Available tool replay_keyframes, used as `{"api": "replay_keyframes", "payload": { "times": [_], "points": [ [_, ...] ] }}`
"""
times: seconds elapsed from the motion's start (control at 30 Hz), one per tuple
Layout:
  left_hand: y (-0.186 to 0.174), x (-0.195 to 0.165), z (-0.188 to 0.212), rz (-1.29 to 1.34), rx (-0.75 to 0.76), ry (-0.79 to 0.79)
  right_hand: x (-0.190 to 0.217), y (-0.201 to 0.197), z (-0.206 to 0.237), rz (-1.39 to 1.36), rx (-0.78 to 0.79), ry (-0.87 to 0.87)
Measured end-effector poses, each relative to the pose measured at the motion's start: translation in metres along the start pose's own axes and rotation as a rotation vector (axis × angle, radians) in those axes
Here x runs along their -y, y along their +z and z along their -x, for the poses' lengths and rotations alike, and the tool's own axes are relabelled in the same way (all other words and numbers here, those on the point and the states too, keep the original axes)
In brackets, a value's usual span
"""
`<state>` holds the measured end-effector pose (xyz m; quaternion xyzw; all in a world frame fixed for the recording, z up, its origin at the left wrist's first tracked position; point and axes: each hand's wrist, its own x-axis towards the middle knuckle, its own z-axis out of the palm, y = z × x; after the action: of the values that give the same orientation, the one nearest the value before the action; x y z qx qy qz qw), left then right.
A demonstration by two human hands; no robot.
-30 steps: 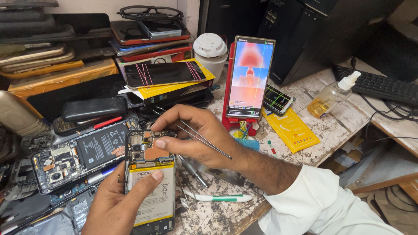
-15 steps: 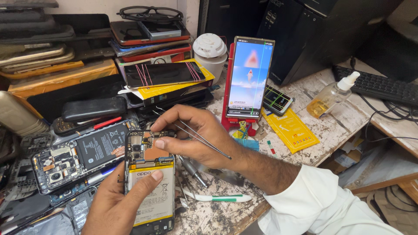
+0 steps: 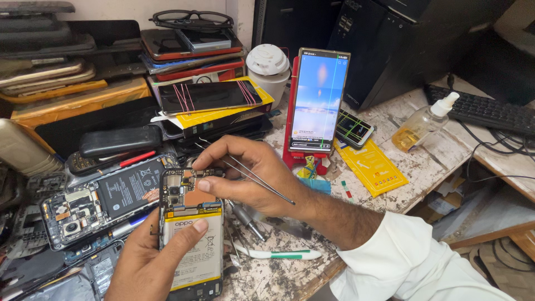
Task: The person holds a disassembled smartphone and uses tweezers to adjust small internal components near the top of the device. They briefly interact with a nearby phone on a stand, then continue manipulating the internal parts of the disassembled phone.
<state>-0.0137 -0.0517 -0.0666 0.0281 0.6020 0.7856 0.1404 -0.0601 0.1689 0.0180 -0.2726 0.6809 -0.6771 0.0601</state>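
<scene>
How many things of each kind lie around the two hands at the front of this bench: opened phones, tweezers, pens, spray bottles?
Opened phones: 2, one in the left hand, one lying to its left
Tweezers: 1, in the right hand
Pens: 1, white and green
Spray bottles: 1
Total: 5
</scene>
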Motion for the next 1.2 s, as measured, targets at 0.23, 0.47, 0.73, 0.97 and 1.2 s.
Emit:
{"api": "replay_keyframes", "payload": {
  "times": [0.23, 0.47, 0.73, 0.97, 1.2],
  "points": [
    [0.0013, -0.0036, -0.0011, -0.036, -0.034, -0.032, 0.0001, 0.0004, 0.0, -0.016, -0.005, -0.011],
    [-0.0001, -0.0016, 0.0011, 0.007, -0.04, -0.071, 0.0016, 0.0005, -0.0003, -0.001, 0.001, -0.012],
    [-0.0024, -0.0001, 0.0, -0.039, -0.015, 0.01, 0.0026, 0.0012, -0.0007, -0.008, -0.001, -0.008],
    [-0.0025, 0.0009, 0.0008, -0.055, -0.029, 0.004, 0.0026, 0.0006, 0.0002, 0.008, 0.005, -0.019],
    [-0.0016, 0.0028, 0.0004, -0.041, -0.018, 0.023, 0.0016, -0.0004, 0.0014, -0.001, 0.01, -0.019]
  ]
}}
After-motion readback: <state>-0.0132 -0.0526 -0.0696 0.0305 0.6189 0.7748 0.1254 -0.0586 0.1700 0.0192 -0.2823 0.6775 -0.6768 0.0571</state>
